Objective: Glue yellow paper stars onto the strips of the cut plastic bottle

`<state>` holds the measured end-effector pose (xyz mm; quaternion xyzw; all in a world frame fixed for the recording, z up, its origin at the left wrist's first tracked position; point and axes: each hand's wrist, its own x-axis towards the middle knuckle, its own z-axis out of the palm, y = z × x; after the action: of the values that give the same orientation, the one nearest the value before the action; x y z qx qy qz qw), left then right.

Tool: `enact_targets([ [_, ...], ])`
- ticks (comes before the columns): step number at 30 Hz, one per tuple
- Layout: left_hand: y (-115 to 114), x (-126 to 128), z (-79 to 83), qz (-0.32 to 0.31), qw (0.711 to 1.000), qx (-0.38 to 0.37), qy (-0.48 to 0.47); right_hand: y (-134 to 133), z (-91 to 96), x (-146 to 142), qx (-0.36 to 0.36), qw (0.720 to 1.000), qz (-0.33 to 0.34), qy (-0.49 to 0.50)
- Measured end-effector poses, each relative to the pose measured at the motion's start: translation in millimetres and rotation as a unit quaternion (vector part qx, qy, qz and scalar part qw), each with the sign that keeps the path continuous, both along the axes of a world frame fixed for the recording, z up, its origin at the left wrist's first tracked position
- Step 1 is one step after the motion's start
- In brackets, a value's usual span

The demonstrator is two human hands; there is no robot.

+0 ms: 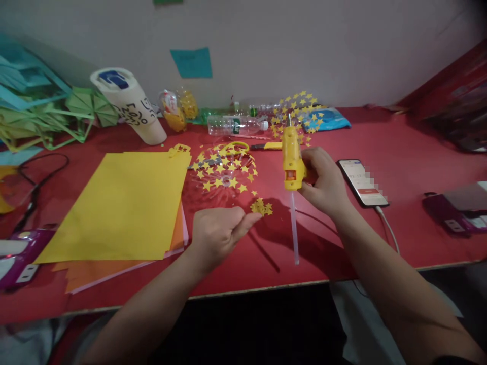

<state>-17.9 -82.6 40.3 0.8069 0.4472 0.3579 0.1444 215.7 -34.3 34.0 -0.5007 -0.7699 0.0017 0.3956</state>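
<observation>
My right hand (323,180) grips a yellow hot glue gun (292,159), its nozzle pointing away from me and a clear glue stick (294,228) sticking out of its back end. Close to a small pile of yellow paper stars (261,207), my left hand (218,230) is closed, thumb tip at the pile's edge. Whatever its fingers may hold is hidden. Beyond it sits a clear plastic piece with splayed strips (226,180), dotted with yellow stars. A similar star-covered piece (299,114) stands farther back, partly behind the glue gun.
Yellow paper sheets (125,203) lie over orange and pink ones at left. Behind are yellow scissors (238,148), a cutter (268,146), a plastic bottle (234,125) and a white tumbler (131,106). A cabled phone (363,182) and purple power strip (452,215) lie right.
</observation>
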Motion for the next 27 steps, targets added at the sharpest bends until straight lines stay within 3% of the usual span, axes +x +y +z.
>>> enact_targets([
  [3, -1, 12, -1.2, -0.07, 0.973, -0.204, -0.079, -7, 1.0, -16, -0.001, 0.999, 0.041, 0.019],
  [7, -1, 26, -3.1, -0.124, 0.862, -0.45, -0.199, -19, -9.9, -29, -0.031, 0.998, 0.045, 0.043],
  [10, 0, 31, -5.5, -0.128, 0.801, -0.519, -0.269, -23, -14.4, -31, -0.043, 0.997, 0.053, 0.035],
  [13, 2, 31, -8.3, -0.104, 0.778, -0.533, -0.316, -24, -13.6, -29, -0.04, 0.997, 0.064, 0.027],
  [19, 2, 32, -10.5, -0.048, 0.775, -0.526, -0.347, -28, -12.6, -33, -0.023, 0.996, 0.08, 0.039],
  [23, 1, 32, -6.4, -0.054, 0.788, -0.518, -0.328, -28, -15.8, -35, -0.045, 0.993, 0.091, 0.057],
  [25, 3, 30, -4.2, -0.069, 0.814, -0.501, -0.285, -24, -17.9, -32, -0.064, 0.991, 0.076, 0.086],
  [27, 7, 27, -5.0, -0.07, 0.874, -0.433, -0.207, -16, -20.3, -25, -0.079, 0.985, 0.048, 0.148],
])
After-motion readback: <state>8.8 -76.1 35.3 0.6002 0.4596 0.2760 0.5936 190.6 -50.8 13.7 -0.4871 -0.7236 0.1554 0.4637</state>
